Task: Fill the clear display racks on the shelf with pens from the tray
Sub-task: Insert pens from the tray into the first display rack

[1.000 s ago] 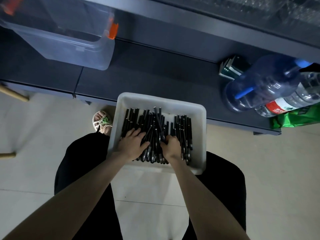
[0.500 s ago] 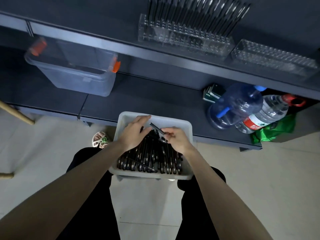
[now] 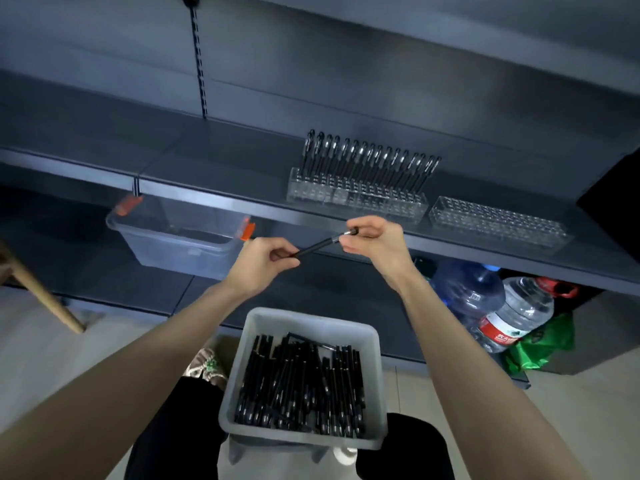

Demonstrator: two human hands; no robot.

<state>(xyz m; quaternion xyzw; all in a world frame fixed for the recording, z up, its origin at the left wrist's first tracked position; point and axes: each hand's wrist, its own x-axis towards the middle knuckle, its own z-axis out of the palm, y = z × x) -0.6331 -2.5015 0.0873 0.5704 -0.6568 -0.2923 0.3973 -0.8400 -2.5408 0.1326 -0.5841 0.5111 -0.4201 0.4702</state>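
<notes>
Head view: the shelf point(image 3: 242, 199) carries 1 part-filled rack point(image 3: 356, 197) and 1 empty rack point(image 3: 498, 221); the tray point(image 3: 379, 375) sits on the lap point(image 3: 173, 427). Left hand point(image 3: 258, 265) and right hand point(image 3: 375, 240) each have the grip clamped on 1 end of a pen point(image 3: 318, 244) before the shelf edge; a fumbled handover could drop it.

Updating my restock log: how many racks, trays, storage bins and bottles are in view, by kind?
Display racks: 2, the part-filled rack and the empty rack
Trays: 1, the pen tray
Storage bins: 1, the clear bin
Bottles: 2, the blue jug and the red-labelled bottle
Total: 6
</notes>
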